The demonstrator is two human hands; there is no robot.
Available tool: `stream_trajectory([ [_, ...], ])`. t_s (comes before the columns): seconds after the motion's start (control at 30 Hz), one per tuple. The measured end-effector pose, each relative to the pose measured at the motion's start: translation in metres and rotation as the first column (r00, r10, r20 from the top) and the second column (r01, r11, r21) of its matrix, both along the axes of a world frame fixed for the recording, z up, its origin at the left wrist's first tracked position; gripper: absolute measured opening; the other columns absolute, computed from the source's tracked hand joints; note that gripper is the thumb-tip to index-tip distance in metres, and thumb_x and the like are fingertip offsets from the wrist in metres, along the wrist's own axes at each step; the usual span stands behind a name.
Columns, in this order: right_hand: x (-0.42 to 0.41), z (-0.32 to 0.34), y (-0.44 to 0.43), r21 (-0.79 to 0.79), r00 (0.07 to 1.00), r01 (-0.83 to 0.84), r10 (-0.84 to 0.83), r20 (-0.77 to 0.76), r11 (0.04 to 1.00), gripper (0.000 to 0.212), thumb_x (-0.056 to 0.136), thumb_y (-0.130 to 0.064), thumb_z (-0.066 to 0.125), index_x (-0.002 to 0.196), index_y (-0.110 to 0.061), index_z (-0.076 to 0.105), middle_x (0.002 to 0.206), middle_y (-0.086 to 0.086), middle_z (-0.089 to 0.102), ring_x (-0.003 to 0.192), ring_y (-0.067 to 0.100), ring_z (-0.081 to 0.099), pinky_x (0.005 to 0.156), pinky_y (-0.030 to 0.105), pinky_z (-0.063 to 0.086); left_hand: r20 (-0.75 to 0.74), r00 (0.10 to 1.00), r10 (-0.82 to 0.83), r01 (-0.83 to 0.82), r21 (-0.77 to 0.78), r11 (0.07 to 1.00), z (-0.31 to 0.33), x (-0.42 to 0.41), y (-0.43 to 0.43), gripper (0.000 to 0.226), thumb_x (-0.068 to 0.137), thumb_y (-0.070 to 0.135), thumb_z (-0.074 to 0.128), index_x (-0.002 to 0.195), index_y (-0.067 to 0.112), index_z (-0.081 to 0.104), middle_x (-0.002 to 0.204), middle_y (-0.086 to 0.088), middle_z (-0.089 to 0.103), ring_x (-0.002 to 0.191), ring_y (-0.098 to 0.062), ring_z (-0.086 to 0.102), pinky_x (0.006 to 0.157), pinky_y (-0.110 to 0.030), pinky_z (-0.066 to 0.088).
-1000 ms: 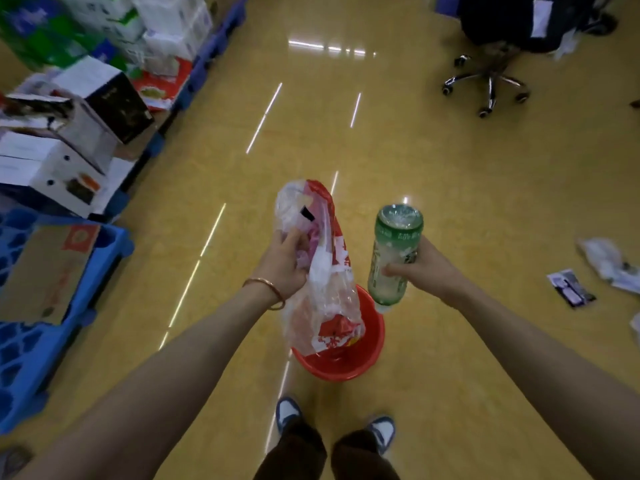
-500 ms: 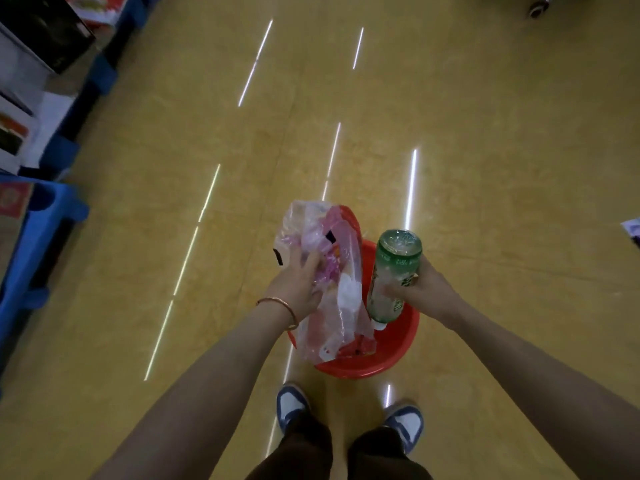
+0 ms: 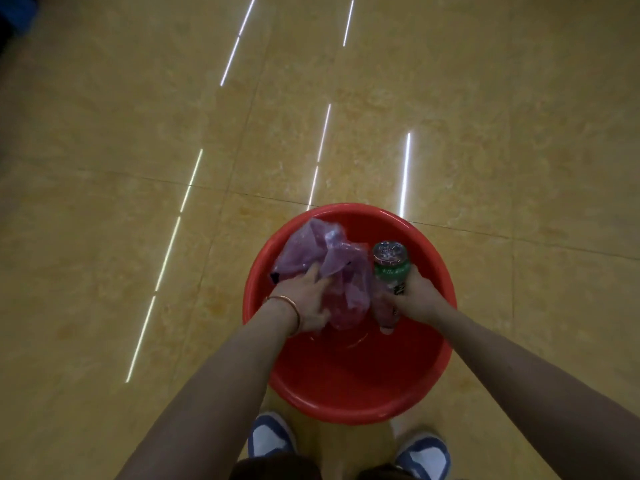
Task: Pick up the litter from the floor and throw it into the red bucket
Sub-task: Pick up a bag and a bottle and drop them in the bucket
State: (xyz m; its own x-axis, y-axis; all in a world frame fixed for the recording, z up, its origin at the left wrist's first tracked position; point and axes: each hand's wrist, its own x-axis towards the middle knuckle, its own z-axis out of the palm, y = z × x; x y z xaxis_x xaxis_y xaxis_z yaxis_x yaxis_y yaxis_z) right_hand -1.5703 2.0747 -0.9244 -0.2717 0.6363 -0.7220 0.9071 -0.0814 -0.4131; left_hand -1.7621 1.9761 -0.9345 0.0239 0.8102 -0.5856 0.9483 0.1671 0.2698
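Looking down from the head view, we find both hands lowered inside the rim of the red bucket (image 3: 346, 412), which stands on the yellow tiled floor (image 3: 138, 133) just ahead of the person's shoes (image 3: 272, 441).

The left hand (image 3: 304, 301), with a bracelet (image 3: 289, 303) at the wrist, grips a crumpled plastic bag (image 3: 332, 265). Its fingers (image 3: 312, 273) are curled into the film, and the bag bunches up toward the far wall of the bucket. The right hand (image 3: 417, 296) is wrapped round a green-labelled bottle (image 3: 390, 268), held upside down with its cap toward the bucket's bottom. Bag and bottle sit just beside each other; we cannot tell whether they touch, nor whether either rests on the bottom.

Our judgement on progress: for these two pieces the picking-up is done and they have been brought to the bucket. Neither has been let go, so the throwing-in is not yet complete. What is left for them is to loosen both grips and draw the hands out. Whether further litter lies on the floor outside this view we cannot say.
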Motion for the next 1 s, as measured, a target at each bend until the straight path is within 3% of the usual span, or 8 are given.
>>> stream_trajectory([
  [0.1, -0.013, -0.026, 0.011, -0.023, 0.992, -0.078, 0.080, 0.093, 0.997, 0.067, 0.090, -0.035, 0.060, 0.136, 0.004, 0.031, 0.133, 0.022, 0.051, 0.122, 0.036, 0.051, 0.089, 0.032, 0.041, 0.013, 1.000, 0.000, 0.000, -0.052, 0.999, -0.033, 0.002, 0.009, 0.067, 0.080, 0.044, 0.053, 0.141, 0.030, 0.028, 0.148, -0.004, 0.019, 0.115, -0.033, 0.051, 0.092, -0.041, 0.046],
  [0.2, -0.028, -0.059, 0.016, -0.050, 0.983, -0.118, 0.124, 0.135, 0.992, 0.066, 0.095, -0.041, 0.048, 0.134, 0.010, 0.033, 0.134, 0.026, 0.049, 0.122, 0.036, 0.050, 0.090, 0.032, 0.041, 0.019, 1.000, -0.018, 0.020, -0.132, 0.991, -0.063, 0.001, 0.019, 0.069, 0.081, 0.044, 0.053, 0.142, 0.026, 0.027, 0.151, -0.007, 0.013, 0.123, -0.033, 0.045, 0.099, -0.039, 0.041],
  [0.37, -0.049, -0.092, 0.018, -0.059, 0.971, -0.164, 0.172, 0.168, 0.985, 0.064, 0.100, -0.037, 0.040, 0.139, 0.012, 0.023, 0.138, 0.026, 0.045, 0.123, 0.036, 0.050, 0.091, 0.032, 0.040, -0.011, 0.997, -0.078, 0.074, -0.217, 0.973, -0.101, -0.003, 0.041, 0.065, 0.085, 0.041, 0.052, 0.142, 0.022, 0.028, 0.147, -0.012, 0.021, 0.129, -0.032, 0.037, 0.105, -0.038, 0.035],
  [0.53, -0.052, -0.110, 0.016, -0.097, 0.962, -0.212, 0.225, 0.156, 0.972, 0.043, 0.098, -0.034, 0.046, 0.125, -0.002, 0.054, 0.131, 0.021, 0.054, 0.115, 0.033, 0.055, 0.082, 0.030, 0.042, -0.009, 0.998, -0.067, 0.060, -0.332, 0.941, -0.121, 0.003, 0.045, 0.065, 0.085, 0.029, 0.049, 0.144, 0.026, 0.023, 0.152, -0.007, 0.013, 0.135, -0.032, 0.029, 0.109, -0.040, 0.031],
  [0.7, -0.051, -0.111, 0.009, -0.055, 0.967, -0.179, 0.186, 0.176, 0.982, 0.046, 0.099, -0.038, 0.041, 0.118, 0.001, 0.058, 0.125, 0.020, 0.058, 0.112, 0.033, 0.057, 0.077, 0.028, 0.040, -0.067, 0.993, -0.098, 0.065, -0.380, 0.923, -0.129, 0.009, 0.034, 0.065, 0.092, 0.034, 0.044, 0.146, 0.038, 0.008, 0.156, -0.004, -0.002, 0.140, -0.034, 0.018, 0.113, -0.042, 0.024],
  [0.8, -0.047, -0.098, 0.006, -0.071, 0.963, -0.169, 0.180, 0.199, 0.983, 0.040, 0.098, -0.032, 0.046, 0.116, 0.001, 0.059, 0.123, 0.020, 0.059, 0.110, 0.033, 0.059, 0.070, 0.027, 0.039, -0.034, 0.999, -0.027, 0.013, -0.363, 0.932, -0.117, 0.012, 0.023, 0.065, 0.094, 0.031, 0.042, 0.144, 0.043, 0.003, 0.155, -0.007, -0.012, 0.141, -0.035, 0.012, 0.114, -0.039, 0.021],
  [0.9, -0.039, -0.070, 0.000, -0.065, 0.960, -0.159, 0.170, 0.225, 0.985, 0.035, 0.094, -0.029, 0.052, 0.116, -0.003, 0.061, 0.124, 0.019, 0.060, 0.104, 0.031, 0.061, 0.064, 0.022, 0.039, 0.042, 0.998, 0.042, -0.028, -0.289, 0.957, -0.078, 0.013, 0.019, 0.063, 0.093, 0.026, 0.042, 0.144, 0.042, 0.010, 0.155, -0.013, 0.001, 0.130, -0.040, 0.036, 0.104, -0.034, 0.034],
  [1.0, -0.032, -0.024, -0.005, -0.070, 0.970, -0.094, 0.107, 0.219, 0.993, 0.041, 0.092, -0.029, 0.056, 0.122, -0.001, 0.056, 0.124, 0.017, 0.059, 0.098, 0.029, 0.063, 0.051, 0.020, 0.039, 0.047, 0.999, 0.013, -0.001, -0.233, 0.972, -0.025, 0.011, 0.019, 0.055, 0.093, 0.024, 0.040, 0.144, 0.031, 0.024, 0.141, -0.017, 0.038, 0.119, -0.036, 0.048, 0.095, -0.034, 0.040],
])
